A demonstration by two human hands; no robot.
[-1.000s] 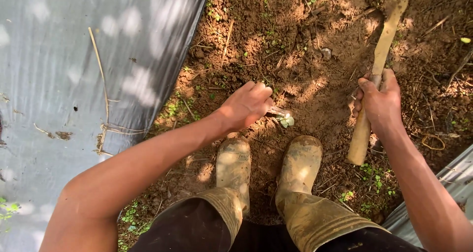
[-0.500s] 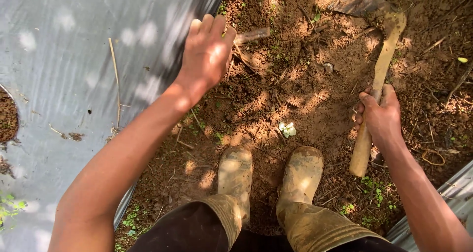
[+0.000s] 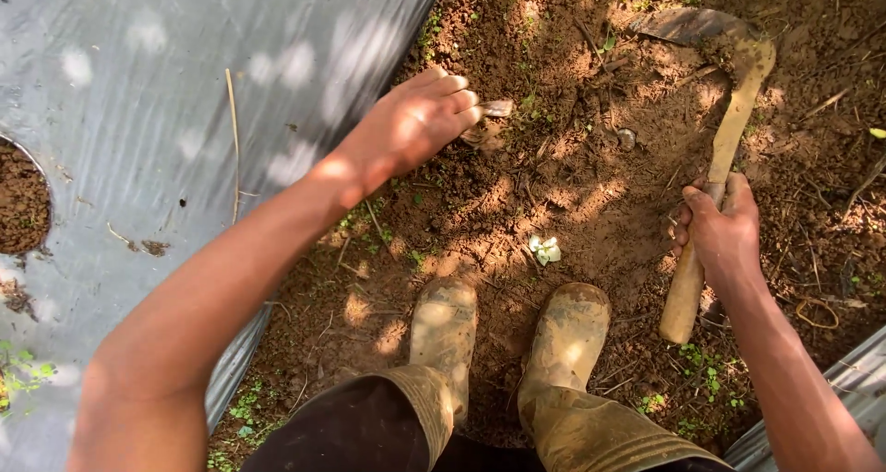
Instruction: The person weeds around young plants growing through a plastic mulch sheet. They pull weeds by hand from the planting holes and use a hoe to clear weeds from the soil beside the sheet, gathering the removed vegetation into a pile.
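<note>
I stand in muddy rubber boots on bare brown soil. My right hand is shut around the wooden handle of a hoe; its blade rests in the earth at the top right. My left hand reaches forward and closes on a small dry stalk piece lying on the soil beside the grey plastic sheet. A small pale leafy scrap lies on the ground just ahead of my right boot.
The grey sheet covers the whole left side, with a round hole showing soil at its left edge. Another sheet edge shows at the bottom right. Dry twigs, roots and tiny green weeds are scattered over the earth.
My left hand left the pale scrap on the ground, swung up to the sheet's edge, then dropped onto the stalk piece. The view shifted slightly. The right hand stayed on the hoe.
</note>
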